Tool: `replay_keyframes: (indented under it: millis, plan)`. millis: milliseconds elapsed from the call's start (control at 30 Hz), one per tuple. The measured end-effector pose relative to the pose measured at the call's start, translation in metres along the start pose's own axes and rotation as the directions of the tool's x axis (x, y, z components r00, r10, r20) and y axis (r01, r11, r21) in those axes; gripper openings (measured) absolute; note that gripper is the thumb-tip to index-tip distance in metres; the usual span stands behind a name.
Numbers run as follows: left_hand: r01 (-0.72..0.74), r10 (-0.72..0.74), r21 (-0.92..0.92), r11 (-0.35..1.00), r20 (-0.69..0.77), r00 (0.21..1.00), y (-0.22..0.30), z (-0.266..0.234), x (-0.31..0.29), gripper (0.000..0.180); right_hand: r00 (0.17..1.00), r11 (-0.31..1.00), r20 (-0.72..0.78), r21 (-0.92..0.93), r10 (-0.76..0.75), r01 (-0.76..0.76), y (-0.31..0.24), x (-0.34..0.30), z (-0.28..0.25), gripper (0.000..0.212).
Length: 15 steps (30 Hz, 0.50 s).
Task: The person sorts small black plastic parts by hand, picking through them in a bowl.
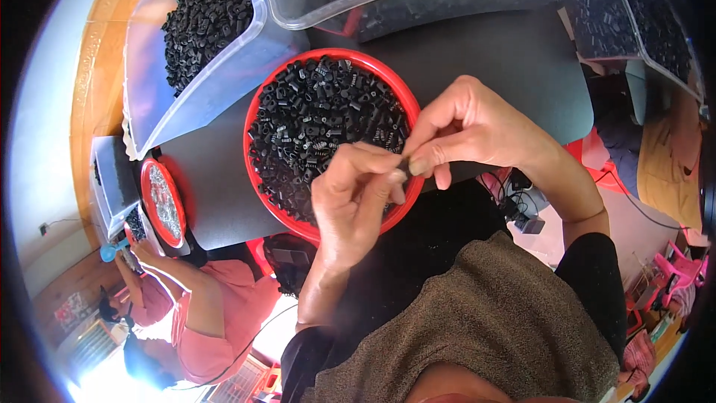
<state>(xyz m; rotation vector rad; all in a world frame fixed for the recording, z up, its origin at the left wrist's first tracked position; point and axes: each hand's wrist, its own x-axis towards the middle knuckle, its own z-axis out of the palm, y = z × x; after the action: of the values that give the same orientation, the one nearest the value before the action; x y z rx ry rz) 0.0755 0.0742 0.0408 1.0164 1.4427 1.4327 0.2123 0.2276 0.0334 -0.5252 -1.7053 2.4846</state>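
From here I see the left forearm point(321, 298) rising from seven o'clock, the right forearm point(565, 188) slanting in from four. The left hand point(349, 205) curls, pinching toward two; the right hand point(466, 133), wrist bent, pinches toward eight.

Clock centred on red basin point(332, 53). Way through: bare counter point(514, 60) at 2, plus bare strip at 8, between basin and small red bowl point(177, 242). Basin open from above, 8 to 12. Blocked: side bin point(216, 97) at 10–11, upper bin point(447, 4) at 1. Left hand point(352, 201) at 5, right hand point(466, 134) at 3, fingers point(431, 123) meeting near rim at 4.
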Motion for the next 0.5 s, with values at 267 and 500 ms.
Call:
replay_keyframes:
  millis: [267, 500]
  plan:
    - [0.086, -0.082, 0.189, 0.978, -0.027, 0.996, -0.007, 0.012, 0.018, 0.006, 0.988, 1.0, -0.151, 0.008, -0.021, 0.022, 0.01, -0.005, -0.009, 0.01]
    - [0.118, -0.117, 0.005, 0.993, -0.027, 0.993, -0.004, -0.004, 0.023, 0.012, 0.986, 0.99, -0.148, -0.129, -0.07, 0.051, -0.003, 0.001, 0.002, 0.012]
